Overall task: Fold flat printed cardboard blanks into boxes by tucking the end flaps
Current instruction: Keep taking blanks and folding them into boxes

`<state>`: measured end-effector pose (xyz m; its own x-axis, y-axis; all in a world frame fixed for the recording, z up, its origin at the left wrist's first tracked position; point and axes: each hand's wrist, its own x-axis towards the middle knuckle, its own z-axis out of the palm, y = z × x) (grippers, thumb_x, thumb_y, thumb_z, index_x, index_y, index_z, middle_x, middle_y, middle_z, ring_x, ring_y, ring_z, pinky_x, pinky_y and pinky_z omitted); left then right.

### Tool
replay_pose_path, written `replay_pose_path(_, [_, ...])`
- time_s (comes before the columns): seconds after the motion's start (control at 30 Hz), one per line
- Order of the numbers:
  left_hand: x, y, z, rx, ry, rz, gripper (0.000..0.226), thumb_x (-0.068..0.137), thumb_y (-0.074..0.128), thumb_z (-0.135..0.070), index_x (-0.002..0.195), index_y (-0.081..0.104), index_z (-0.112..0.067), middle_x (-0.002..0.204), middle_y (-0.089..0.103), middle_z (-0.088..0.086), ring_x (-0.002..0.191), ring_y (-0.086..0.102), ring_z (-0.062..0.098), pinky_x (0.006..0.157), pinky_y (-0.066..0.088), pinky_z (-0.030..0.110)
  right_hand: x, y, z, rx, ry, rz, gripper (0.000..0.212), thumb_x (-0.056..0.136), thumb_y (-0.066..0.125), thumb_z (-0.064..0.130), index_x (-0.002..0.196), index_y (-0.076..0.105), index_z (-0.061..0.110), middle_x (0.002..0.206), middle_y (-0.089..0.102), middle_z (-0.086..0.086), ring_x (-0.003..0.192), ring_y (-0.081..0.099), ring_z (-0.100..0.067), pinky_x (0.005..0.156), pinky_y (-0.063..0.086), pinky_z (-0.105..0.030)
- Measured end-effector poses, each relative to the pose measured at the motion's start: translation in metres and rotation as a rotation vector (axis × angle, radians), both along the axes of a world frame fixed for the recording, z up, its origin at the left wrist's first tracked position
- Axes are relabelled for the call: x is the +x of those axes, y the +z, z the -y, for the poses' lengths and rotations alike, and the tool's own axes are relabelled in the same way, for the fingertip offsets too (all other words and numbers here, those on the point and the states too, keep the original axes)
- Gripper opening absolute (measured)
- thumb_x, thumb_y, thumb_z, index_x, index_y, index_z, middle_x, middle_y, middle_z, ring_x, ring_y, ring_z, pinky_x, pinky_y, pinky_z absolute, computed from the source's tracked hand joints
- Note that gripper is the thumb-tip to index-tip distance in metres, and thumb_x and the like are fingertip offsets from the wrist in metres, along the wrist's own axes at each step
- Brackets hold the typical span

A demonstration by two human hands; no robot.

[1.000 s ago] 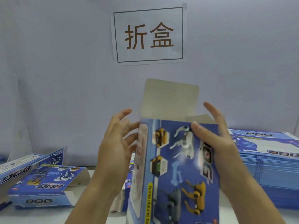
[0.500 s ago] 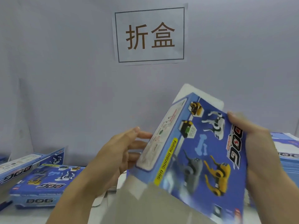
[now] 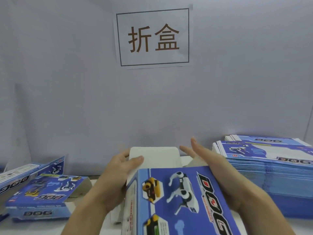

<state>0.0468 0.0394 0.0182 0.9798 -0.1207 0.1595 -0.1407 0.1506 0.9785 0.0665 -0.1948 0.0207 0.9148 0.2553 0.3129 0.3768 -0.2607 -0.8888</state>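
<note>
Gripping box (image 3: pixel 177 200) flap, left hand (image 3: pixel 116 180), right hand (image 3: pixel 220 170) flat against side

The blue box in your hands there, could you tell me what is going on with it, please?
A person is folding a printed blue box at a table. The left hand holds its left side, thumb on the big plain end flap, which stands open at the far end. The right hand lies flat along the right edge, fingers straight. A stack of flat blanks waits on the right; folded boxes lie on the left. A sign hangs on the wall.
</note>
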Motion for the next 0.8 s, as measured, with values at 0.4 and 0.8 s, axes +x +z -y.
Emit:
replay_pose_path(0.4, [0.004,-0.016,0.029,0.042,0.023,-0.034,0.016,0.095,0.063,-0.026,0.109,0.062,-0.018,0.093,0.076,0.012,0.078,0.076,0.027,0.057,0.059,0.03,-0.019,-0.013,-0.003,0.255,-0.108,-0.245,0.031,0.082,0.07,0.027,0.109,0.069,0.011,0.082,0.078,-0.004,0.063,0.074,-0.018,0.049,0.053,-0.02])
replay_pose_path(0.8, [0.003,-0.018,0.027,-0.024,0.02,0.103,0.009,0.084,0.067,-0.019,0.078,0.073,-0.022,0.084,0.074,0.016,0.066,0.073,0.026,0.047,0.055,0.028,-0.022,-0.014,-0.004,0.413,0.016,-0.118,0.012,0.07,0.078,0.008,0.08,0.079,0.013,0.076,0.074,-0.016,0.054,0.068,-0.021,0.044,0.052,-0.023])
